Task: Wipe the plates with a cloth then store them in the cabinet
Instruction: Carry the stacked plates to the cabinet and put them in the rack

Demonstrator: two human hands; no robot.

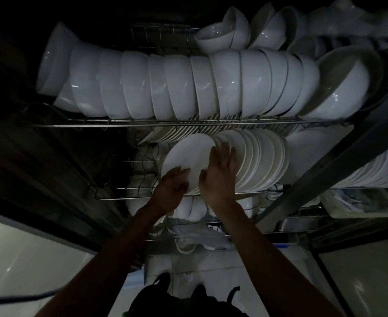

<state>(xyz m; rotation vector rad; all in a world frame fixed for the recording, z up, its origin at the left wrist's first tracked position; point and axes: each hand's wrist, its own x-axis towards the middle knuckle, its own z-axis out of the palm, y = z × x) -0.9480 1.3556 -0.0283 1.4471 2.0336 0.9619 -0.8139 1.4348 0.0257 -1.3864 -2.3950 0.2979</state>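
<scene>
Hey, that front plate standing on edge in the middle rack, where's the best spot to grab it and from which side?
Take the front plate by its lower rim, from the open front-left side. It stands on edge, leaning against the row of plates, so only its near face and rim are free. The left hand and right hand are already there.

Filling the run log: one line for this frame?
stage: storing | left hand: holds plate | right hand: fingers on plate row | cloth: unseen
</scene>
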